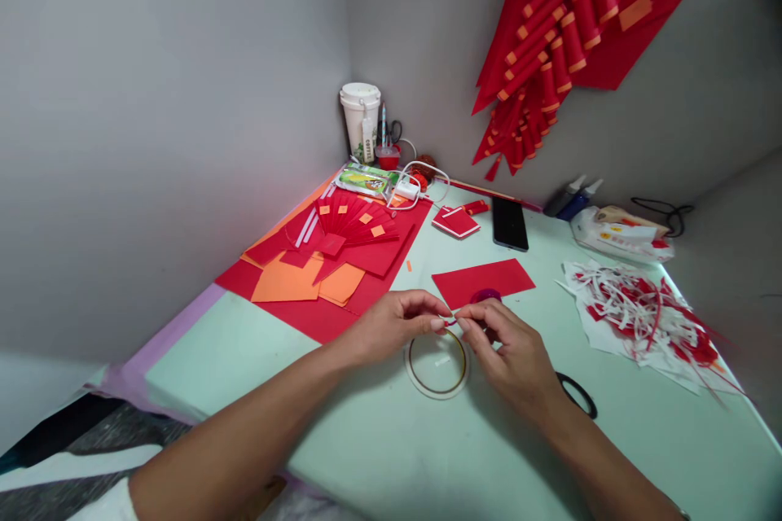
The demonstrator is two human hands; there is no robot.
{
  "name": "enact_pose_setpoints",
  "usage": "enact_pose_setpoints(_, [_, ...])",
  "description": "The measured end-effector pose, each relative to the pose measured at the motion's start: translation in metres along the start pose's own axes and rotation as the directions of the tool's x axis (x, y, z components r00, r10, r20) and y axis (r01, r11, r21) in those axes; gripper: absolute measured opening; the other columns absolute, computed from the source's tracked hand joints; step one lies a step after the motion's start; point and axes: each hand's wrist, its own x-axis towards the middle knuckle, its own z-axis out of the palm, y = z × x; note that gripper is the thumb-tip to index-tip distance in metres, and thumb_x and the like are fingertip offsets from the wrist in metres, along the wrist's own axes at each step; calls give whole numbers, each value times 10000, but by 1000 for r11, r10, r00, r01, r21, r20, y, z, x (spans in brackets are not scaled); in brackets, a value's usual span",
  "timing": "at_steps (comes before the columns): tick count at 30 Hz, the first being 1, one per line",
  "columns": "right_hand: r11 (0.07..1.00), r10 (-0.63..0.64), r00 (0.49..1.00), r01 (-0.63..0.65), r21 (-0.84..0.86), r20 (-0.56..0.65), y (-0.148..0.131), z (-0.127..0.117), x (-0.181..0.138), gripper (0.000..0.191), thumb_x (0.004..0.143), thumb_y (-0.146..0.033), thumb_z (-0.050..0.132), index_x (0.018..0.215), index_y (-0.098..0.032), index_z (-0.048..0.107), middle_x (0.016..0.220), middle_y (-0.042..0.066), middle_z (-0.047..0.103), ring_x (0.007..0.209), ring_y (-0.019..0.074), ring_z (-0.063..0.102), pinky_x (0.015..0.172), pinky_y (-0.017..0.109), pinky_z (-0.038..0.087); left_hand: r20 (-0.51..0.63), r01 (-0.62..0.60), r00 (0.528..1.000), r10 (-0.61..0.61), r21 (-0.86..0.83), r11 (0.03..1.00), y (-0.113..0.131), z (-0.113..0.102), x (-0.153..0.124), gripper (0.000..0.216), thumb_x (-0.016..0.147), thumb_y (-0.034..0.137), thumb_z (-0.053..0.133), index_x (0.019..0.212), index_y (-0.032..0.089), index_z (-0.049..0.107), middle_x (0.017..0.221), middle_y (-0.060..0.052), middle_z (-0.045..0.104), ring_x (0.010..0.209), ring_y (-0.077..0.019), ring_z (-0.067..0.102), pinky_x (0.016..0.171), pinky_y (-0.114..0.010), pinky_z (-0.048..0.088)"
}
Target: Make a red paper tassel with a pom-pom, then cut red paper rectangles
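My left hand (394, 326) and my right hand (507, 354) meet fingertip to fingertip above the pale green table (379, 440), both pinched on a small thin strip (450, 321) that is red and white. Under the fingers lies a ring of clear tape (437, 364). Just beyond the hands a red paper rectangle (482, 280) lies flat, with a small purple roll (486, 295) at its near edge, partly hidden by my right fingers.
Red and orange paper sheets (318, 269) with folded red pieces cover the left side. A phone (509, 222), a red card stack (455, 221), a cup (361, 120), glue bottles (571, 199), a wipes pack (620, 233), paper scraps (641, 313), and scissors (577, 395) surround the hands. Red paper firecrackers (555, 32) hang on the wall.
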Motion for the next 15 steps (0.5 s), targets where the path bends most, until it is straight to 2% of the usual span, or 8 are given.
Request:
enact_pose_setpoints(8, [1000,-22,999,22,-10,-29,1,4,-1,128,906,-206,517,927,-203,643,818,31,618,677,146,572,575,246,470,33,-24,999,23,19,1000,-3,-3,0,186,790,309,687,913,171,692,849,-11,685,796,-123,592,769,-242,420])
enact_pose_setpoints(15, [993,-98,995,98,-58,-3,4,7,-3,121,891,-160,506,905,-195,621,798,31,613,694,147,585,582,244,472,41,-39,998,37,39,998,-2,-2,0,201,804,301,673,947,161,690,891,-31,686,852,-139,600,793,-249,429])
